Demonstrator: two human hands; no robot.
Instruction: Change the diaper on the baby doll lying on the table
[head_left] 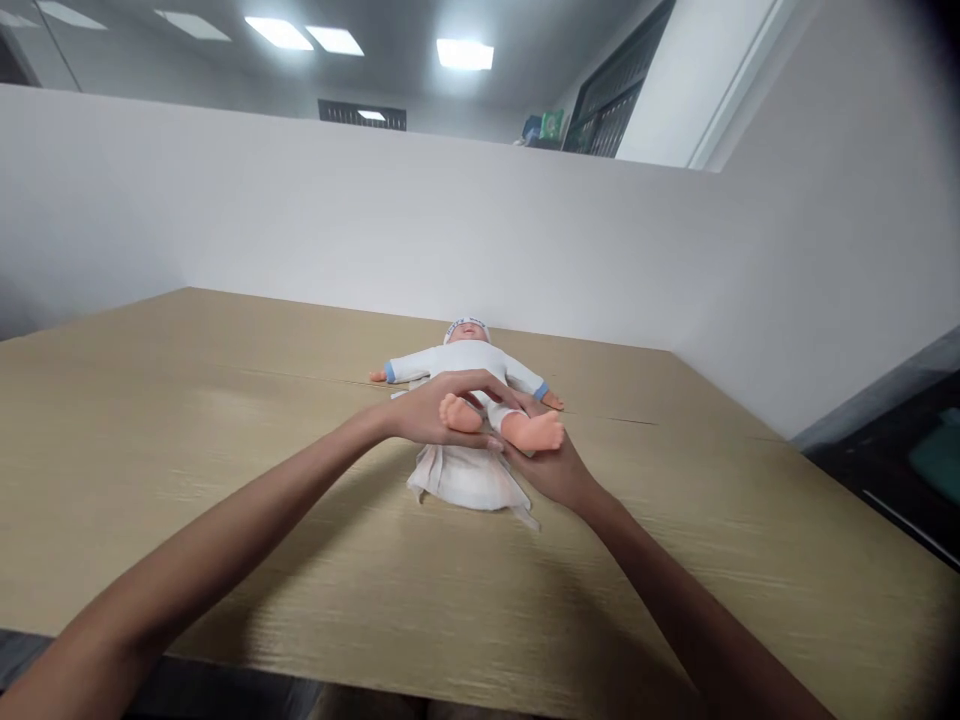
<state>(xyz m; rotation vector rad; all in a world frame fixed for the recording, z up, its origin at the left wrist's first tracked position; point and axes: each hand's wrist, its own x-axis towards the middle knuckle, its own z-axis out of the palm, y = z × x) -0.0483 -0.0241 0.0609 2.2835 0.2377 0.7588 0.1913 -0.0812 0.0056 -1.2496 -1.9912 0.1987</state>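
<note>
A baby doll point(466, 358) in a white suit with blue cuffs and a white cap lies on its back on the wooden table point(187, 440), head away from me. My left hand point(427, 408) wraps around its two bare feet and holds the legs up. My right hand point(551, 470) reaches under the raised legs, touching a white cloth or diaper point(465, 482) spread beneath the doll's bottom.
A white partition wall point(300, 220) runs behind the table and along its right side. A dark surface point(900, 460) lies lower at the far right. The table's near edge is just in front of me.
</note>
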